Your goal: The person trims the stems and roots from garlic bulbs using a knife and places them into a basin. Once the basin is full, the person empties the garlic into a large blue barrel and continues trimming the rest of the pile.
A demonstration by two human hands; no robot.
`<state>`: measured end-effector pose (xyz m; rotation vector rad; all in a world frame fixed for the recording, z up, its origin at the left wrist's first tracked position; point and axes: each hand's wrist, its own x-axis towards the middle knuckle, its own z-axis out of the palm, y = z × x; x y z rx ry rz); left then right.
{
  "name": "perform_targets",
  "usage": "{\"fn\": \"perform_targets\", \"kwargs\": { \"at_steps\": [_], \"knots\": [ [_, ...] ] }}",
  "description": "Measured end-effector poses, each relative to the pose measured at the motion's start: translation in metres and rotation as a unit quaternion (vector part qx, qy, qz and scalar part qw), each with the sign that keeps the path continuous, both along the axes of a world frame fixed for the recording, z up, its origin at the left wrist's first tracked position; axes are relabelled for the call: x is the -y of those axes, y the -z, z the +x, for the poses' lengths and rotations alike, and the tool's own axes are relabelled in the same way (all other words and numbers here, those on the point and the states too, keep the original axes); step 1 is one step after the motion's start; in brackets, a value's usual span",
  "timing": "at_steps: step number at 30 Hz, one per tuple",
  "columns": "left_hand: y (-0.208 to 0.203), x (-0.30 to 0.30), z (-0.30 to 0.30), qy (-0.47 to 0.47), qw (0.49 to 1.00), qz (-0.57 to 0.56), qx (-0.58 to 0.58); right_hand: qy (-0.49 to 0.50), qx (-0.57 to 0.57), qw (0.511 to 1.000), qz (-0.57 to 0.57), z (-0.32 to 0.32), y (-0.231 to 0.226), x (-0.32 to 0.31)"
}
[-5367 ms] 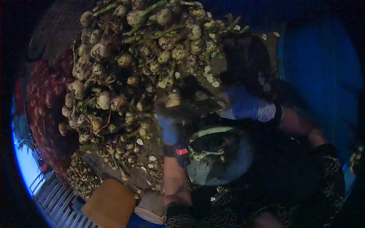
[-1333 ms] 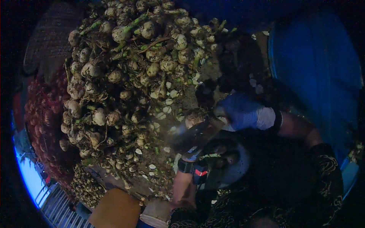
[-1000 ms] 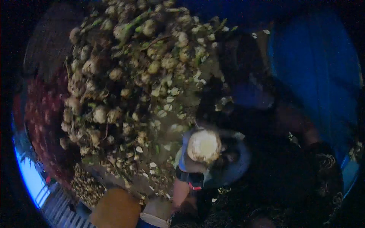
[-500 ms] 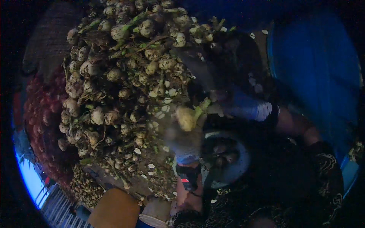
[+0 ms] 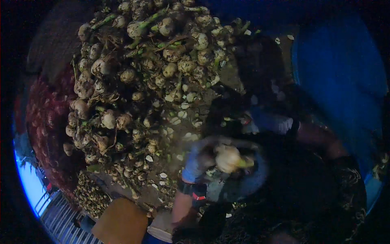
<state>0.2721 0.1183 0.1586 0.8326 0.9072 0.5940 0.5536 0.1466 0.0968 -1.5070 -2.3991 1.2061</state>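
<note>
My left hand (image 5: 196, 162), in a blue-grey glove with a dark band at the wrist, is closed on a pale onion (image 5: 228, 158) with a short green stalk. It holds the onion over a light blue basin (image 5: 260, 173) whose inside is mostly in shadow. My right hand (image 5: 252, 122), also in a blue glove, is beyond the basin's far right side. Its fingers look closed around something with a small reddish part, but dimness and blur hide what that is.
A large heap of soil-covered onions (image 5: 126, 75) fills the far left, with pale scraps (image 5: 184, 105) scattered beside it. Red mesh sacks (image 5: 48, 122) stand at left. An orange-brown container (image 5: 122, 221) sits near the front. A large blue surface (image 5: 337, 73) rises at right.
My left hand has moved nearer and carried the onion right and down over the basin. My right hand has shifted slightly right and stands farther from the onion.
</note>
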Motion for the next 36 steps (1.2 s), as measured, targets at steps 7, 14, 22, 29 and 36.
{"fn": "perform_targets", "kwargs": {
  "at_steps": [7, 14, 22, 29, 36],
  "knots": [
    [0.079, -0.111, -0.05, 0.188, 0.687, 0.321, -0.624, 0.127, -0.065, 0.946, -0.29, -0.002, -0.033, -0.038],
    [0.093, -0.154, -0.036, 0.352, 0.548, 0.357, -0.669, 0.101, -0.116, 0.949, -0.275, -0.011, -0.048, -0.051],
    [0.046, -0.094, -0.014, 0.005, 0.756, 0.455, -0.47, 0.174, -0.102, 0.933, -0.299, -0.01, -0.043, -0.05],
    [0.034, -0.046, -0.012, 0.139, 0.935, 0.17, -0.277, -0.043, -0.056, 0.996, -0.063, -0.028, -0.085, -0.057],
    [0.021, -0.007, 0.026, -0.053, 0.957, 0.193, -0.211, -0.13, -0.04, 0.99, -0.042, -0.042, -0.092, -0.054]
  ]
}}
